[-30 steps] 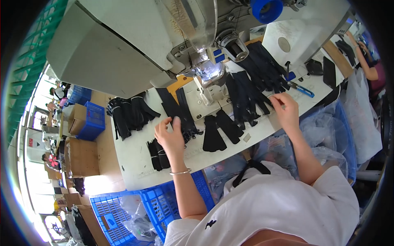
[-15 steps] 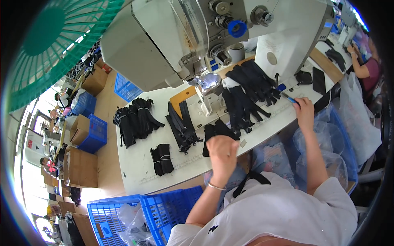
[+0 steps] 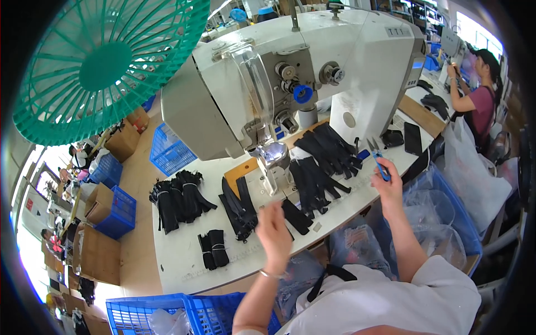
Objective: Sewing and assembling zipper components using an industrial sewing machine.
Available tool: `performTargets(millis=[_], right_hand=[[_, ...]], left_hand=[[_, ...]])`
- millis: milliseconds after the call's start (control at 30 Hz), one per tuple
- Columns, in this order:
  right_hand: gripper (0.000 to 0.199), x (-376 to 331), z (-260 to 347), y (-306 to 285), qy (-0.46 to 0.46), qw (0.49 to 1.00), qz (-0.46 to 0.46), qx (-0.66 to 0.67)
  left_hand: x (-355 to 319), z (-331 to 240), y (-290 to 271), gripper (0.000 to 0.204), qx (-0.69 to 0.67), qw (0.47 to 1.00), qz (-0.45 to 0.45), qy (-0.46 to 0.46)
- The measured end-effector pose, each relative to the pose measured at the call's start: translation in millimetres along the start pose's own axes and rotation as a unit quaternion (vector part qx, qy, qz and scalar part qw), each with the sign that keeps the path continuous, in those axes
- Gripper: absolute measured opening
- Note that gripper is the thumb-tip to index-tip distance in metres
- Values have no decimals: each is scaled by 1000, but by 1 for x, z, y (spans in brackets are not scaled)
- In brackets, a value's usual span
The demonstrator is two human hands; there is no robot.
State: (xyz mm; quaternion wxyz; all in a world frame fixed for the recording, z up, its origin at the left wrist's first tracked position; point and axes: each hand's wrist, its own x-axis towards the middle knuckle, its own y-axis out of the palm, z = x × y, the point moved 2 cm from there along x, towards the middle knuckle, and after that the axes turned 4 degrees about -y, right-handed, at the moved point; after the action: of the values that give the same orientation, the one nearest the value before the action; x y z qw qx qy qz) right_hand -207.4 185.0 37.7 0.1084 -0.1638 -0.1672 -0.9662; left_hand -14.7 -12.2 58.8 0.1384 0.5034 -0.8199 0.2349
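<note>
My right hand (image 3: 389,184) grips blue-handled snips (image 3: 383,166), their blades pointing up and parted, above the table's right side. Over the front of the table, my left hand (image 3: 273,237) is smeared by motion, and whatever lies in its fingers cannot be made out. Just right of it rests a short black zipper bundle (image 3: 297,216) by the sewing machine's needle area. Loose black zippers (image 3: 239,211) lie to its left, and more black zippers (image 3: 312,181) fan out to the right. The sewing machine (image 3: 223,106) stands behind them.
Tied zipper bundles (image 3: 178,198) and a small tied bundle (image 3: 213,249) lie on the left of the white table (image 3: 173,262). A phone (image 3: 412,138) is at the right. A blue crate (image 3: 190,307) stands below; a green fan (image 3: 106,66) hangs upper left. A co-worker (image 3: 474,100) sits far right.
My right hand has lifted the snips and turned their blades upward. My left hand, clenched before, has moved left off the short zipper bundle. The view has tilted up.
</note>
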Motion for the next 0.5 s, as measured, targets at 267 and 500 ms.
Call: performTargets(millis=[267, 500], right_hand=[[8, 3, 58, 58, -276, 919, 173, -224], [21, 33, 58, 126, -429, 799, 313, -282]], left_hand=[[133, 20, 1, 28, 153, 973, -50, 166], [157, 18, 7, 31, 236, 883, -127, 386]])
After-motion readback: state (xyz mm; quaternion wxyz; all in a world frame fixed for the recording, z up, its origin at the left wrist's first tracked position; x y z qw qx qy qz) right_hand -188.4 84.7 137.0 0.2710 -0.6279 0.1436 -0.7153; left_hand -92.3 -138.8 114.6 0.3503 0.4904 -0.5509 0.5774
